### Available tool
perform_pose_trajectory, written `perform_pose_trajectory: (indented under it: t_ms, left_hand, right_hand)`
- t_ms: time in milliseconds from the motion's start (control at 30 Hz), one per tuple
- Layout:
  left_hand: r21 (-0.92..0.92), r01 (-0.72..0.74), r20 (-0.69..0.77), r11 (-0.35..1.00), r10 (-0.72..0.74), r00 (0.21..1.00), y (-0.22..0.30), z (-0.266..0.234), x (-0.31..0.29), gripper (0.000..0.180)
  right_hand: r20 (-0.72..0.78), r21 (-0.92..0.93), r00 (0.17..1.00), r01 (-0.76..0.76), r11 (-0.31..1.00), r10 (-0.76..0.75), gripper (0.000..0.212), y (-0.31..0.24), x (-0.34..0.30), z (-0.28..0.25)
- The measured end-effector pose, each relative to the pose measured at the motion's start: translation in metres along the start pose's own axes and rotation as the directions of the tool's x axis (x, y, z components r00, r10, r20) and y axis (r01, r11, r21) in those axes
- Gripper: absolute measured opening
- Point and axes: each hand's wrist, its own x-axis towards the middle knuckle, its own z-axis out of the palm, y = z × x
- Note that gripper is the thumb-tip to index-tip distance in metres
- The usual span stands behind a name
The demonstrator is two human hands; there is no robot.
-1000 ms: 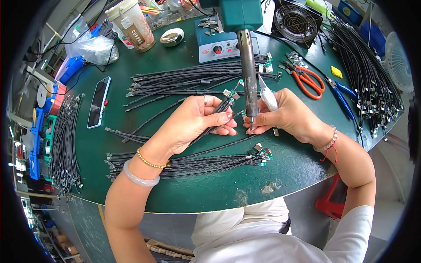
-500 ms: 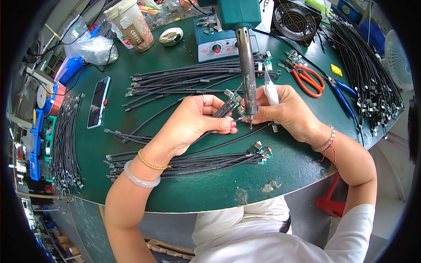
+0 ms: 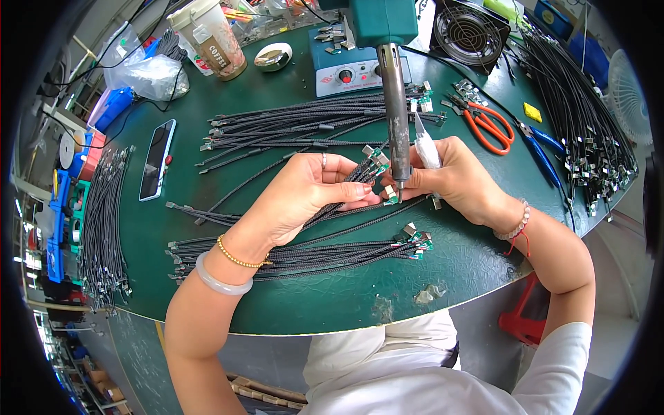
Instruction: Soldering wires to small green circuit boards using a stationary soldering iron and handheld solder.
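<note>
While one bunch of black braided cables (image 3: 332, 260) lies nearest on the green tabletop (image 3: 325, 304), the left hand (image 3: 304, 194) pinches a second bunch (image 3: 356, 176) just left of the soldering iron (image 3: 396, 117). The right hand (image 3: 456, 180) grips a white-wrapped pointed tool (image 3: 427, 150) beside the iron. Farther back sits the blue soldering station (image 3: 360, 79).

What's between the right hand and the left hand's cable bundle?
The soldering iron: in this view its metal shaft stands between the cable bundle and most of the right hand. Depth is hard to judge.

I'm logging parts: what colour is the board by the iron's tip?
The board is green; see head view.
</note>
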Motion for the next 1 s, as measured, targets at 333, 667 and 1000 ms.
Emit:
perform_pose_trajectory:
  t_ms: [333,667,1000]
  left_hand:
    - [0.038,0.007,-0.039,0.999,-0.006,0.999,-0.001,-0.002,0.001,0.019]
    - [0.087,-0.036,-0.008,0.996,0.037,0.999,-0.001,-0.003,0.004,0.016]
    - [0.054,-0.063,-0.095,0.997,0.068,0.993,0.001,0.002,0.002,0.021]
  right_hand:
    - [-0.021,0.012,0.999,0.047,0.999,-0.046,0.022,0.001,0.004,0.0]
    - [-0.008,0.083,0.998,0.059,0.995,-0.058,0.02,-0.001,0.003,-0.004]
    - [-0.004,0.077,1.0,0.011,0.997,-0.011,0.018,-0.007,0.0,-0.004]
